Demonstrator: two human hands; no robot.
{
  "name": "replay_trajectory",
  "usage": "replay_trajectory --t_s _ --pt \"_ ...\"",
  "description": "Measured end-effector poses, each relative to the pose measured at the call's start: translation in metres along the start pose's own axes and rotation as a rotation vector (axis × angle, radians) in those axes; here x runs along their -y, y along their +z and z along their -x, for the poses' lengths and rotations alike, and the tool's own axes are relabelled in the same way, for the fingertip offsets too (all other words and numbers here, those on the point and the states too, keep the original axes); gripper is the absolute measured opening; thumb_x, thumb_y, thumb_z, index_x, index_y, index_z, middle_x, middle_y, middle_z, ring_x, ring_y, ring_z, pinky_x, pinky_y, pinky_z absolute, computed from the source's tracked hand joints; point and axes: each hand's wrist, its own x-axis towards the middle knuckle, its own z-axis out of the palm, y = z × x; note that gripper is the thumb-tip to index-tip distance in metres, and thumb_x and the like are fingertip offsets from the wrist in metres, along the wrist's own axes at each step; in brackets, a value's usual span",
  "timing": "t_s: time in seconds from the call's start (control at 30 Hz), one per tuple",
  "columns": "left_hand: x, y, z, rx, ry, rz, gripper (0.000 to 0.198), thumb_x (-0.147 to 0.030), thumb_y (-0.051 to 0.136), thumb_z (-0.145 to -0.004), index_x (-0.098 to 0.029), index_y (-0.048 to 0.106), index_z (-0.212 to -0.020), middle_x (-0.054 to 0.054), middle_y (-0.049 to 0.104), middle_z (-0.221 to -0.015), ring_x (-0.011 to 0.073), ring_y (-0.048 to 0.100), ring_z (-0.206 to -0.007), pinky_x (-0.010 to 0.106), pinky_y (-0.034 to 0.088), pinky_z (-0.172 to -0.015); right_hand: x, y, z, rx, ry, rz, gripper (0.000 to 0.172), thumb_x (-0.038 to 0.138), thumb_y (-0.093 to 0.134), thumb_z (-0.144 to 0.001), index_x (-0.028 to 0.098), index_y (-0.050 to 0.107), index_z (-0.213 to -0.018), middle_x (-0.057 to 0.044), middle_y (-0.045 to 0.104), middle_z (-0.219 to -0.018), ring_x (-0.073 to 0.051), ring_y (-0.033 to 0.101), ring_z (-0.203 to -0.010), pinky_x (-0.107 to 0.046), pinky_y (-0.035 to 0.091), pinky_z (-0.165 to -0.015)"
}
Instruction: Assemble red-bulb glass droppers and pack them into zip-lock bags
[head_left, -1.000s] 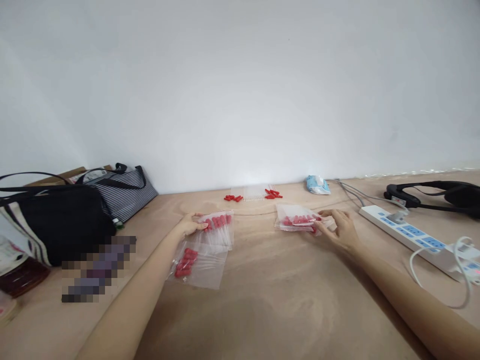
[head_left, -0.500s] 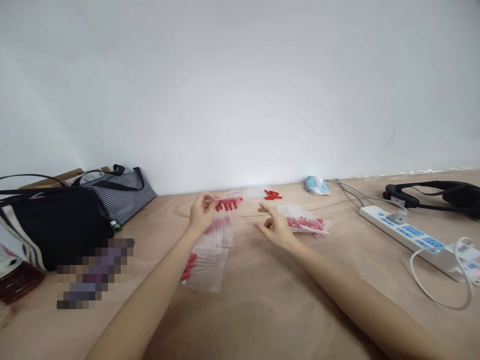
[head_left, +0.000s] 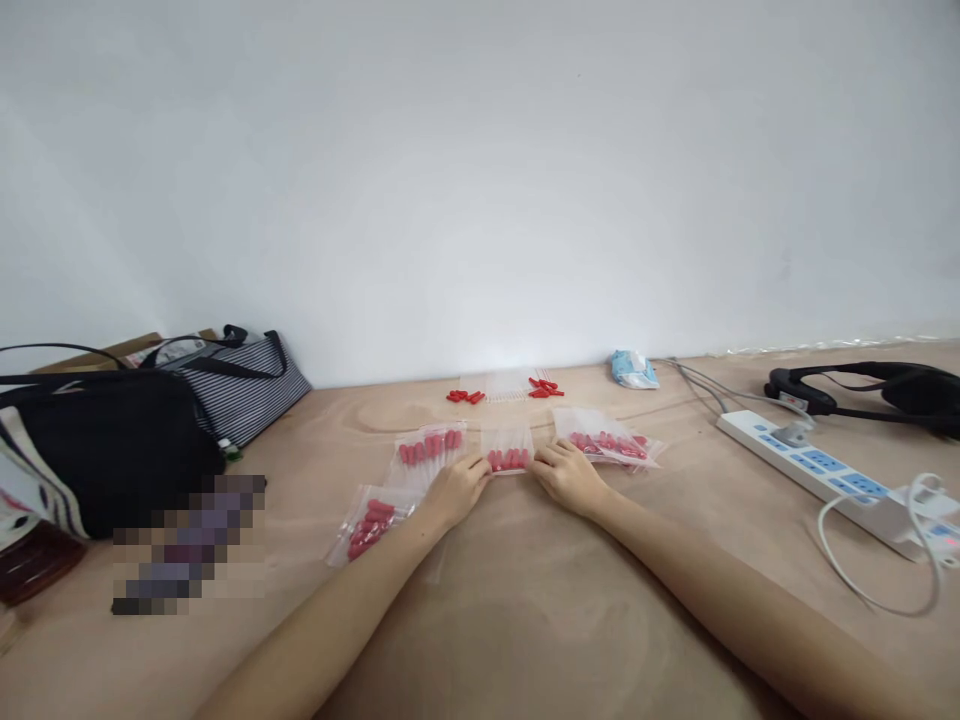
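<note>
A small clear plastic bag (head_left: 508,438) lies flat on the table with several red-ended sticks (head_left: 508,459) inside, red ends towards me. My left hand (head_left: 459,486) pinches its near left corner, and my right hand (head_left: 564,474) has closed fingers on the near right corner. Left of it, another clear bag (head_left: 409,478) holds a row of red-ended sticks (head_left: 431,447). Closer to me, partly behind my left forearm, is a bag with red pieces (head_left: 370,527). Beside my right hand lie overlapping bags of red pieces (head_left: 611,445).
Loose red pieces (head_left: 466,397) and more red pieces (head_left: 544,387) flank thin white sticks (head_left: 505,395) near the wall. A blue-white packet (head_left: 634,369), power strip (head_left: 832,472) and black headset (head_left: 870,390) are at right; a black bag (head_left: 120,440) and striped bag (head_left: 240,390) at left.
My left hand has brought the bag of red-ended sticks down and right onto the table. My right hand has come lower, its spread fingers now closed at the bag's other corner.
</note>
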Motion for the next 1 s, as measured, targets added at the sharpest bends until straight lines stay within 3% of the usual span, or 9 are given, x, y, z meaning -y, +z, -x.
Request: replay_trajectory --t_s 0.13,0.27,0.43,0.7,0.8,1.0 --pt "0.000 0.003 0.005 0.061 0.024 -0.125 0.011 -0.012 0.048 -0.081 -0.016 0.055 -0.074 0.003 0.059 -0.075 0.0169 0.057 -0.068 0.028 0.047 -0.063 -0.001 -0.001 0.007 -0.036 0.020 0.114 0.018 0.017 0.047 -0.082 0.017 0.060 -0.069 -0.002 0.057 -0.063 -0.014 0.043 -0.064 -0.030 0.022 -0.061" --pt "0.003 0.004 0.005 0.086 0.054 -0.209 0.011 -0.014 0.046 -0.083 -0.015 0.057 -0.080 0.005 0.061 -0.083 0.0170 0.058 -0.076 0.028 0.047 -0.069 -0.001 -0.003 0.005 -0.038 0.014 0.097 0.018 0.018 0.047 -0.083 0.018 0.059 -0.070 -0.002 0.058 -0.064 -0.014 0.042 -0.067 -0.031 0.019 -0.062" --pt "0.002 0.004 0.004 0.110 0.089 -0.292 0.017 -0.013 0.043 -0.084 -0.014 0.057 -0.074 0.006 0.060 -0.075 0.0183 0.057 -0.071 0.030 0.047 -0.064 0.001 -0.005 0.001 0.000 0.015 0.056 0.019 0.016 0.047 -0.081 0.017 0.056 -0.064 -0.001 0.057 -0.062 -0.014 0.041 -0.067 -0.031 0.017 -0.061" --pt "-0.006 -0.001 0.003 0.080 0.114 -0.307 0.014 -0.013 0.044 -0.082 -0.015 0.058 -0.080 0.006 0.061 -0.083 0.0175 0.057 -0.074 0.029 0.047 -0.066 0.000 -0.006 0.000 -0.001 0.017 -0.013 0.016 0.020 0.047 -0.082 0.019 0.059 -0.073 0.000 0.060 -0.067 -0.014 0.042 -0.071 -0.031 0.017 -0.063" --pt "-0.013 0.006 -0.002 0.062 0.123 -0.293 0.011 -0.016 0.050 -0.079 -0.016 0.058 -0.087 0.005 0.061 -0.090 0.0178 0.057 -0.081 0.030 0.046 -0.072 0.002 -0.005 -0.002 0.008 0.031 -0.057 0.017 0.023 0.047 -0.083 0.019 0.060 -0.072 0.000 0.059 -0.065 -0.014 0.043 -0.070 -0.031 0.017 -0.063" --pt "-0.020 0.025 -0.013 0.041 0.157 -0.295 0.015 -0.015 0.045 -0.083 -0.015 0.059 -0.079 0.005 0.062 -0.082 0.0167 0.057 -0.076 0.029 0.045 -0.070 0.006 -0.004 -0.003 -0.006 0.089 -0.070 0.016 0.023 0.048 -0.082 0.018 0.059 -0.071 -0.001 0.060 -0.065 -0.014 0.043 -0.071 -0.031 0.017 -0.062"
